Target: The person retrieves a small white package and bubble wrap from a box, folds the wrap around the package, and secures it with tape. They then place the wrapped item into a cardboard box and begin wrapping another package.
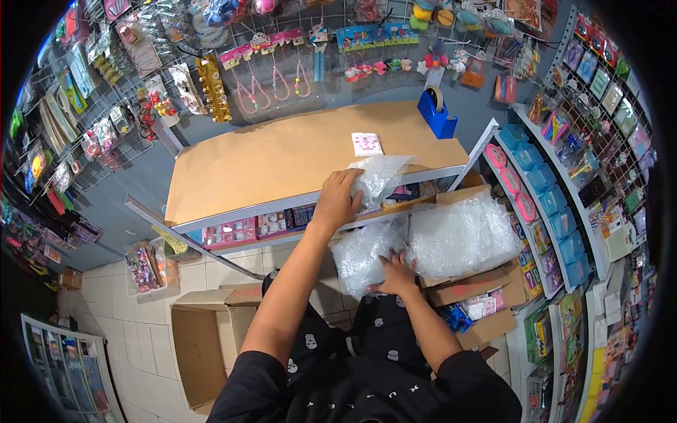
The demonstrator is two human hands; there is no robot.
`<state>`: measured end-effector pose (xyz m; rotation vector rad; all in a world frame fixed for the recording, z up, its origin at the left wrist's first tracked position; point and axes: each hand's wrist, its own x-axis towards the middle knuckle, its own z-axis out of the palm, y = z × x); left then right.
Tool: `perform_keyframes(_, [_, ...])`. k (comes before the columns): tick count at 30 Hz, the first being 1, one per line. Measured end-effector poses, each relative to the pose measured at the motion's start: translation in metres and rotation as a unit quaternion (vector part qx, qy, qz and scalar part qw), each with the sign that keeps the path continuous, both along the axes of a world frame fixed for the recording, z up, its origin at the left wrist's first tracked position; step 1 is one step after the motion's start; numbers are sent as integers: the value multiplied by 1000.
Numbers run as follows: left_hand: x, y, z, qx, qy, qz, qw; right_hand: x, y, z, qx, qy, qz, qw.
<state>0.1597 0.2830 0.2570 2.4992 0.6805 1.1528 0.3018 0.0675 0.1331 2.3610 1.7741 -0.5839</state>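
My left hand (pixel 340 197) is at the front edge of the table, its fingers closed on a piece of clear bubble wrap (pixel 381 176). Part of that piece lies over the tabletop's edge. Lower down, my right hand (pixel 397 273) presses on a folded section of bubble wrap (pixel 360 257) above my lap, with fingers spread. To its right, a larger bundle of bubble wrap (pixel 462 236) rests over a cardboard box. A small white packet with pink print (pixel 367 144) lies on the table just beyond my left hand.
A blue tape dispenser (pixel 438 113) stands on the brown tabletop (pixel 282 155) at the right. An open cardboard box (pixel 201 345) sits on the floor at left. Blue bins (pixel 543 183) line the right shelf. Small goods hang on wall racks.
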Motion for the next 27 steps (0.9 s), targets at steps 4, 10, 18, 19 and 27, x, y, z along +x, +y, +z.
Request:
perform_keyframes(4, [-3,3,-4,5,-29,-24,999,5,3,-29,28,34,-33,998])
perform_keyframes(10, [-35,-27,-21,-180,-250,6,951,15,-1,-60,170,89,-76,979])
perform_keyframes(18, [-112,-115,-150,-559,-541,122,616,57,-4,-90,393,268,-172,863])
perform_keyframes(19, [-120,-123,-176,-603,-553,126,561,67,-5,-87,345,353,-228,840])
perform_keyframes(27, [-138,-132,-254,-692,-483,169,509,144,-42,-41,363,685,-425,466])
